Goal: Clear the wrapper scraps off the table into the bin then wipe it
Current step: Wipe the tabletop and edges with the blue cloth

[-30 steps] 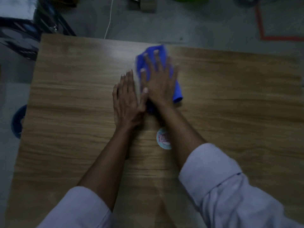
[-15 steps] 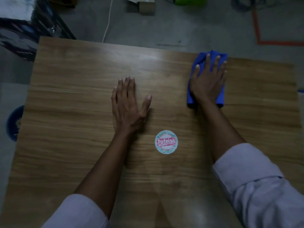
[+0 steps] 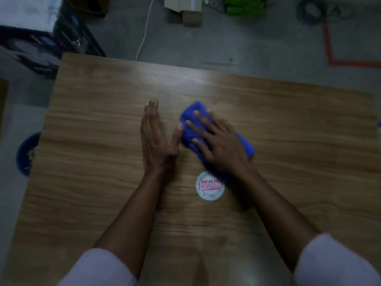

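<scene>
A folded blue cloth (image 3: 190,120) lies on the wooden table (image 3: 92,141) near its middle. My right hand (image 3: 218,145) presses flat on the cloth with spread, straight fingers and covers most of it. My left hand (image 3: 153,139) rests flat on the bare wood just left of the cloth, fingers together, thumb tip touching the cloth's edge. A round white sticker (image 3: 209,186) with red lettering sits on the table just below the cloth. The blue bin (image 3: 25,153) shows partly on the floor past the table's left edge.
Beyond the far table edge the grey floor holds a cardboard box (image 3: 183,9), a green box (image 3: 244,6), a white cable (image 3: 144,32), coiled cables (image 3: 315,10) and red floor tape (image 3: 329,48). A dark patterned box (image 3: 31,46) stands at the far left.
My right hand has slid the cloth from the table's far right back toward the middle, beside my left hand. The left hand has stayed flat in place.
</scene>
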The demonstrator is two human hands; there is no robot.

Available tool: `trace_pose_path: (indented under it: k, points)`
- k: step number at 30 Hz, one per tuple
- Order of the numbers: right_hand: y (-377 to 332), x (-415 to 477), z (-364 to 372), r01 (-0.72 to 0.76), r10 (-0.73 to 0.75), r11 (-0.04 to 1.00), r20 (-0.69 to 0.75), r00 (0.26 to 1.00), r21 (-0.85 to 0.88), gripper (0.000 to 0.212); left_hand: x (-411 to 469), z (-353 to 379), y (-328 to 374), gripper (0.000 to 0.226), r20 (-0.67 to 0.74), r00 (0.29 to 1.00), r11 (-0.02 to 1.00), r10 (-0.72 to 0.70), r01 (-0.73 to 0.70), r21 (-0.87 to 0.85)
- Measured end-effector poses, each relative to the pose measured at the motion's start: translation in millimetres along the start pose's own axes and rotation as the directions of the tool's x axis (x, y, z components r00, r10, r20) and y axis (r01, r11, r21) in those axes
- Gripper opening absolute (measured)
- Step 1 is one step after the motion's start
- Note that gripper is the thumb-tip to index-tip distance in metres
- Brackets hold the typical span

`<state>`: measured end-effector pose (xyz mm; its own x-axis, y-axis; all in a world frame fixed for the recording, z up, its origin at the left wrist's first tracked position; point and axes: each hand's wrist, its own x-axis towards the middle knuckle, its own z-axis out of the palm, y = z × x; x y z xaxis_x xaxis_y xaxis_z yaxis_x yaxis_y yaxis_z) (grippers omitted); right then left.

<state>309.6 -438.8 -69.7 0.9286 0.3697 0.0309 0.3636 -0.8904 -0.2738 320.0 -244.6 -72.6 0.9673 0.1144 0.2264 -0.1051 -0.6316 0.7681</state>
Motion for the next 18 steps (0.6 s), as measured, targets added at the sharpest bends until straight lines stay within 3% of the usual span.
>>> trace_pose_path:
  k: [3,6,9,13,15,18]
  points:
    - [16,11,-4,-0.354,0.349,0.935,-0.106,0.931,-0.032,0.052,-2,3,4,0.077,0.031,0.999,0.998,-0.011,0.009,0.057]
    - [11,66,-6,-0.535,0.531,0.845,-0.098,0.841,-0.012,0.054,-4,3,7,0.08,0.057,0.998,0.995,-0.018,0.012,0.102]
    - [-7,124,1,-0.483,0.482,0.876,-0.055,0.874,-0.009,0.056,-2,4,6,0.08,0.05,0.999,0.995,-0.005,0.001,0.099]
    - [-38,126,9,-0.097,0.098,0.995,0.043,0.994,-0.012,0.053,-1,2,4,0.079,0.014,1.0,0.998,-0.016,0.015,0.057]
    - [-29,95,13,0.011,-0.01,1.0,-0.034,0.999,0.022,0.055,0,1,3,0.079,0.014,1.0,0.999,-0.004,0.003,0.049]
    - [8,69,7,-0.217,0.215,0.976,-0.105,0.971,-0.014,0.058,-2,2,5,0.078,0.036,0.999,0.998,-0.004,0.002,0.055]
